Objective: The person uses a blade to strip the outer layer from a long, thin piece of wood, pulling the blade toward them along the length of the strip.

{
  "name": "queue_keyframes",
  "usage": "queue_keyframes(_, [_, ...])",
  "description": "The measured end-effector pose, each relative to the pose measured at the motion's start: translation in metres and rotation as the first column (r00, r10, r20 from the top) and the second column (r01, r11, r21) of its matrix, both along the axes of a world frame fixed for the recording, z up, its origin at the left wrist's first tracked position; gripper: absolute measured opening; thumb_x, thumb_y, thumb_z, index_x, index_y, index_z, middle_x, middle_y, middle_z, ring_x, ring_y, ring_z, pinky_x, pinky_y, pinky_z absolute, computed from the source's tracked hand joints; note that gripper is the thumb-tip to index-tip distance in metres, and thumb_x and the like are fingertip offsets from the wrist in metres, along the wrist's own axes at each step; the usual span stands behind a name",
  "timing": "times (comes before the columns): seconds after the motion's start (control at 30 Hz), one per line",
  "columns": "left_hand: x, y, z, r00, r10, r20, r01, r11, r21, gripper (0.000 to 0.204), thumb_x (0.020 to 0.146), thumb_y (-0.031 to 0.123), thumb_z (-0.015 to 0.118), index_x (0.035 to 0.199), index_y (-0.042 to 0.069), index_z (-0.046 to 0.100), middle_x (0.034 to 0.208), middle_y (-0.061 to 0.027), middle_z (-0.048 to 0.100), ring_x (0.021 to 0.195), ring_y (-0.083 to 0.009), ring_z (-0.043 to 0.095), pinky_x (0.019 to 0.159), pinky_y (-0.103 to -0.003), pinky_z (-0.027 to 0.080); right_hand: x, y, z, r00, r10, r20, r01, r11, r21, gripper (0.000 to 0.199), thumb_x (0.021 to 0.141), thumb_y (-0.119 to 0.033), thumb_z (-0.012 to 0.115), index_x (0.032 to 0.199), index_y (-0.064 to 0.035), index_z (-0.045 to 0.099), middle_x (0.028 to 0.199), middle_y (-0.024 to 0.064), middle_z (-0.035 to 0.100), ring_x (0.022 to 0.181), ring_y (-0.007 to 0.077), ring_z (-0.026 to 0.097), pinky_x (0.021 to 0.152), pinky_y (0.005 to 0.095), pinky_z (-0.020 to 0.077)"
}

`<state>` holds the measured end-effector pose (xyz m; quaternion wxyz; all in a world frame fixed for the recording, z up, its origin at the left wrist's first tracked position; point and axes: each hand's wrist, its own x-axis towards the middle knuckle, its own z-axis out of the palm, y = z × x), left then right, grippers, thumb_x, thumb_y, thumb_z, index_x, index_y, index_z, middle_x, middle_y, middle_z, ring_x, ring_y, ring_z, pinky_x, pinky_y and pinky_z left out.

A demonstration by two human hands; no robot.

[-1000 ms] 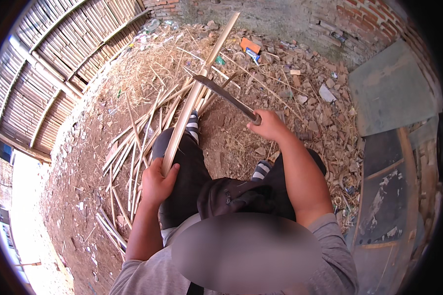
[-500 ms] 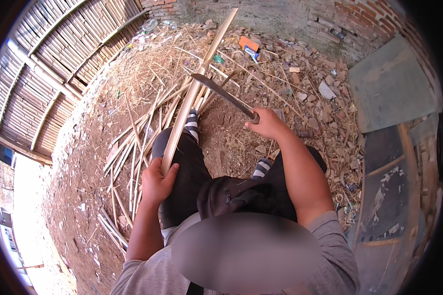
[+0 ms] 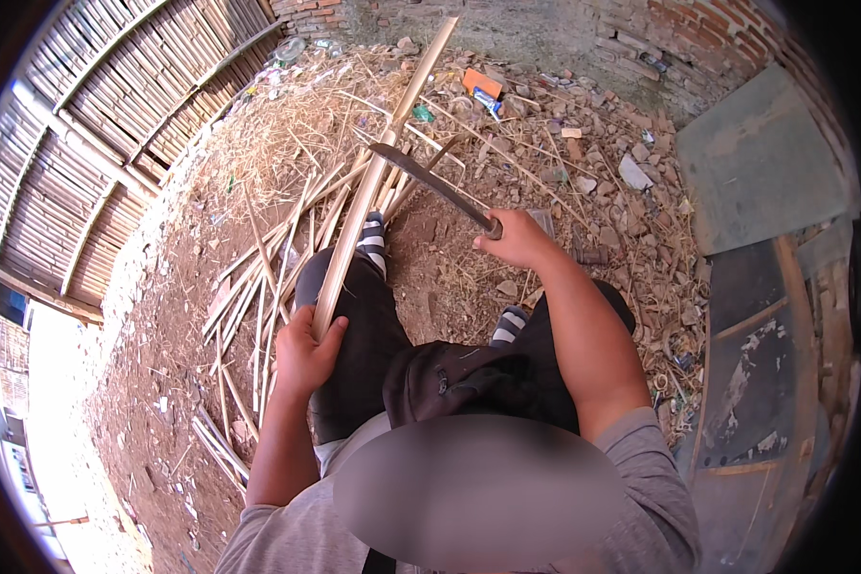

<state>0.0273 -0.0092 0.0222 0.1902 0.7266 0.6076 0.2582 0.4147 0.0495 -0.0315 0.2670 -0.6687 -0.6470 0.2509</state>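
Observation:
My left hand [image 3: 308,350] is closed around the near end of a long split bamboo strip [image 3: 352,244], which slants up and away over my left thigh. In my right hand [image 3: 517,239] is the handle of a machete [image 3: 440,187] with a long dark blade. The blade points up and to the left, and its tip end lies across the strip, about midway along; whether it touches or only overlaps the strip I cannot tell. The fingers of both hands are wrapped round what they hold.
Several cut bamboo strips [image 3: 258,277] lie in a loose pile left of my left leg. Straw, shavings and rubble [image 3: 593,172] cover the ground ahead. A bamboo-slat wall [image 3: 115,96] stands at the left, a brick wall [image 3: 507,38] at the back, and grey panels [image 3: 765,163] lean at the right.
Hardly anything differs. The machete's tip and the strip's far end have shifted very slightly left; both hands keep their hold in the same places.

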Motion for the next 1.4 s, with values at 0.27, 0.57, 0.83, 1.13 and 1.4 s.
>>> queue_keyframes(0.27, [0.0, 0.002, 0.0, 1.0, -0.015, 0.017, 0.016, 0.999, -0.029, 0.032, 0.088, 0.026, 0.079, 0.088, -0.001, 0.062, 0.067, -0.0122, 0.061, 0.06, -0.0185, 0.056, 0.058, -0.037, 0.045, 0.014, -0.001, -0.007, 0.998, -0.043, 0.049, 0.032, 0.979, 0.203, 0.047, 0.082, -0.034, 0.081, 0.11, 0.0011, 0.069, 0.086, 0.0184, 0.071, 0.081, 0.0317, 0.069, 0.075, 0.0412, 0.0524])
queue_keyframes(0.57, [-0.004, 0.004, -0.008, 0.994, 0.007, 0.107, -0.003, 0.999, -0.042, 0.038, 0.085, 0.033, 0.081, 0.087, 0.0, 0.062, 0.064, -0.0138, 0.059, 0.057, -0.0252, 0.059, 0.057, -0.04, 0.046, 0.002, -0.004, 0.012, 0.997, 0.023, 0.078, -0.026, 0.999, 0.044, 0.032, 0.084, -0.03, 0.077, 0.102, -0.0042, 0.07, 0.084, 0.0195, 0.069, 0.082, 0.0359, 0.069, 0.075, 0.0456, 0.0517])
queue_keyframes(0.83, [-0.006, 0.003, -0.003, 0.993, 0.011, 0.114, -0.004, 0.998, -0.058, 0.038, 0.085, 0.034, 0.081, 0.091, 0.0, 0.064, 0.068, -0.0162, 0.063, 0.062, -0.029, 0.063, 0.061, -0.041, 0.049, -0.008, -0.01, 0.024, 0.995, 0.092, 0.049, -0.095, 0.993, 0.074, 0.035, 0.083, -0.032, 0.079, 0.101, -0.0035, 0.07, 0.081, 0.0177, 0.069, 0.076, 0.0345, 0.069, 0.07, 0.0432, 0.0521])
queue_keyframes(1.13, [-0.01, 0.001, 0.002, 0.997, -0.01, 0.078, 0.015, 0.998, -0.063, 0.041, 0.085, 0.037, 0.078, 0.096, 0.001, 0.065, 0.075, -0.0204, 0.067, 0.073, -0.0374, 0.068, 0.067, -0.045, 0.051, -0.016, -0.011, 0.029, 0.994, 0.056, 0.093, -0.061, 0.997, 0.05, 0.043, 0.083, -0.038, 0.08, 0.104, -0.0028, 0.069, 0.082, 0.0183, 0.069, 0.078, 0.0351, 0.069, 0.073, 0.0433, 0.0529])
queue_keyframes(1.4, [-0.011, 0.001, 0.002, 0.997, -0.007, 0.079, 0.013, 0.998, -0.069, 0.04, 0.086, 0.038, 0.078, 0.095, 0.001, 0.064, 0.074, -0.0206, 0.066, 0.072, -0.037, 0.067, 0.067, -0.045, 0.051, -0.024, -0.006, 0.008, 0.988, 0.137, 0.066, -0.141, 0.987, 0.075, 0.046, 0.083, -0.044, 0.08, 0.103, -0.0043, 0.069, 0.083, 0.0181, 0.07, 0.08, 0.0376, 0.069, 0.072, 0.0451, 0.053])
